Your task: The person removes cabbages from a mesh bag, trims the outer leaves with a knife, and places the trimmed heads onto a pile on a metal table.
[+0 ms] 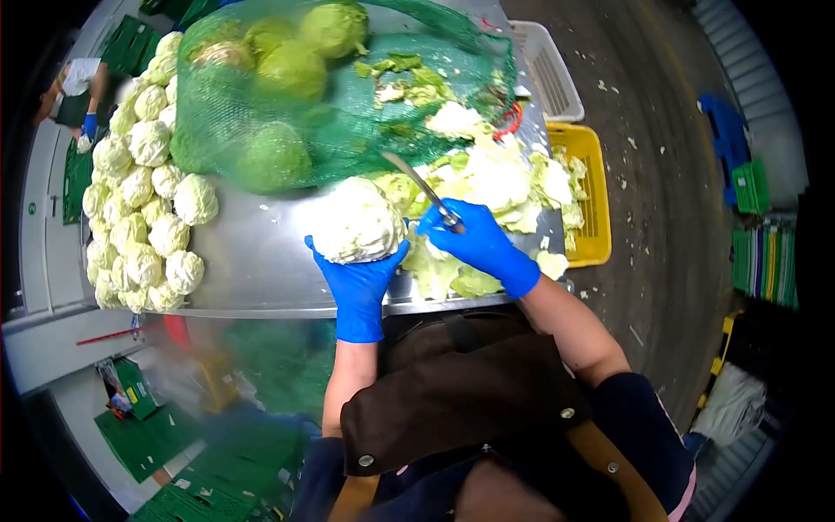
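My left hand, in a blue glove, holds a pale trimmed cabbage from below, near the table's front edge. Just to its right, my right hand, also gloved in blue, is closed round the handle of a knife, whose blade points up and to the left. Loose leaves lie in a heap beyond and beside my right hand. A green net bag with several green cabbages in it lies on the far part of the metal table.
Trimmed cabbages are piled at the table's left end. A yellow crate with leaves and a white crate stand off the right edge. Another person is at the far left. Green crates lie lower left.
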Action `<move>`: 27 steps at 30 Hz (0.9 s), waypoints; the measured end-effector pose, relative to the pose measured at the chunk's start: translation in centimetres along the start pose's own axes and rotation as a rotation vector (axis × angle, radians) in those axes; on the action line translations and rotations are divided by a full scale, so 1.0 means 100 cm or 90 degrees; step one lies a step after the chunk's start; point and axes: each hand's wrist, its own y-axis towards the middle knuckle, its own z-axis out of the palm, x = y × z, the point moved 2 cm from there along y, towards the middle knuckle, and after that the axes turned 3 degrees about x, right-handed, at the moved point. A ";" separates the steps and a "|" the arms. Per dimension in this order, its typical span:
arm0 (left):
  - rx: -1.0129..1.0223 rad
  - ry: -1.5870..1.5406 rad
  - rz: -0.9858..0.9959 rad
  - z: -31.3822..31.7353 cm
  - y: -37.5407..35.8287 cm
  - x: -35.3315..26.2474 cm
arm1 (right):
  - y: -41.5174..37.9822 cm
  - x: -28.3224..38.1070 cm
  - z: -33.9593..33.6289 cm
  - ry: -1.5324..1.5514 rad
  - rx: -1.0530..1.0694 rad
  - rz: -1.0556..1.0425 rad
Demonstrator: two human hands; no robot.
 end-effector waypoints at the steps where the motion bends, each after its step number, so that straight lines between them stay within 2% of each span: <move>1: -0.006 -0.126 -0.035 -0.006 0.003 -0.002 | -0.001 0.000 -0.006 -0.036 0.032 0.018; 3: 0.005 -0.763 -0.286 -0.023 0.009 0.002 | 0.004 -0.005 -0.020 -0.217 0.001 0.066; 4: -0.015 -0.743 -0.272 -0.030 0.013 0.002 | 0.005 0.000 -0.020 -0.478 -0.091 0.002; 5: -0.028 -0.713 -0.257 -0.035 0.018 0.003 | 0.006 0.002 -0.016 -0.397 -0.140 0.011; 7: -0.053 -0.651 -0.229 -0.044 0.024 0.007 | 0.019 0.027 0.010 -0.202 -0.135 -0.011; 10: -0.041 -0.578 -0.166 -0.064 0.035 0.026 | 0.041 0.050 0.061 -0.242 -0.102 -0.080; 11: -0.038 -0.556 -0.140 -0.074 0.039 0.027 | 0.043 0.068 0.080 -0.276 -0.073 0.000; 13: -0.066 -0.604 -0.146 -0.084 0.044 0.023 | 0.054 0.060 0.116 -0.416 -0.046 -0.230; 15: -0.022 -0.762 -0.160 -0.110 0.055 0.008 | 0.070 0.060 0.140 -0.347 -0.043 -0.317; 17: -0.096 -0.735 -0.217 -0.145 0.069 -0.009 | 0.080 0.045 0.149 -0.151 0.004 -0.165; 18: -0.081 -0.834 -0.225 -0.174 0.081 -0.003 | 0.082 0.044 0.152 -0.172 -0.022 -0.118; 19: -0.144 -0.774 -0.187 -0.196 0.094 -0.020 | 0.083 0.043 0.152 -0.197 -0.050 -0.069; 21: -0.165 -0.806 -0.049 -0.254 0.130 -0.022 | 0.084 0.024 0.148 -0.269 -0.026 0.004; 24: -0.283 -0.772 0.046 -0.347 0.179 -0.035 | 0.077 0.006 0.152 -0.332 -0.007 0.133; 25: -0.322 -0.759 0.090 -0.373 0.194 -0.049 | 0.074 -0.001 0.152 -0.318 -0.015 0.131; 27: -0.319 -0.727 0.158 -0.437 0.231 -0.053 | 0.070 -0.018 0.151 -0.289 -0.037 0.129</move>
